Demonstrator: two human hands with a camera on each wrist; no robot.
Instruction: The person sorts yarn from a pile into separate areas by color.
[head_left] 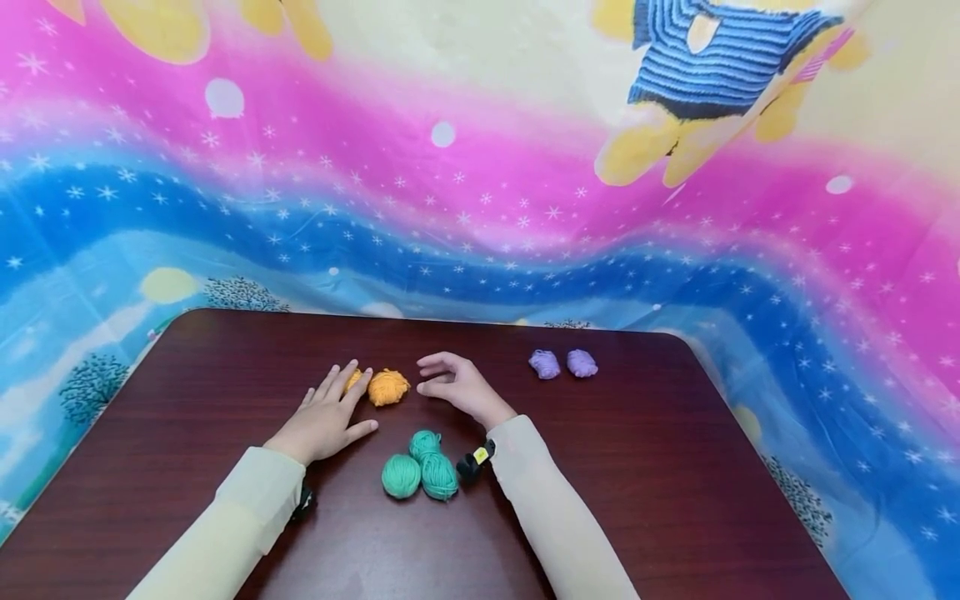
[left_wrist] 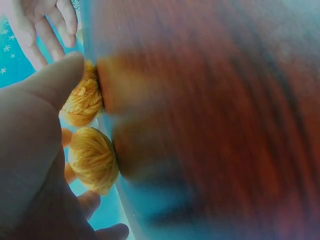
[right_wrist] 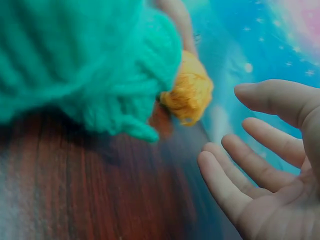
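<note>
Two orange yarn balls lie side by side near the table's far left part. My left hand [head_left: 324,419] is spread over the left orange yarn ball [left_wrist: 93,159], its fingers partly covering that ball in the head view; whether they touch it I cannot tell. The right orange yarn ball [head_left: 388,387] sits just beyond those fingers. To its right, my right hand [head_left: 463,389] hovers with loosely bent fingers and holds nothing. Closer to me, three green yarn balls [head_left: 401,476] form a cluster between the forearms; they loom large in the right wrist view.
Two purple yarn balls, a left one [head_left: 544,364] and a right one [head_left: 582,363], lie at the back right of the dark wooden table [head_left: 645,467]. A colourful printed cloth [head_left: 495,200] hangs behind the table's far edge and around its sides.
</note>
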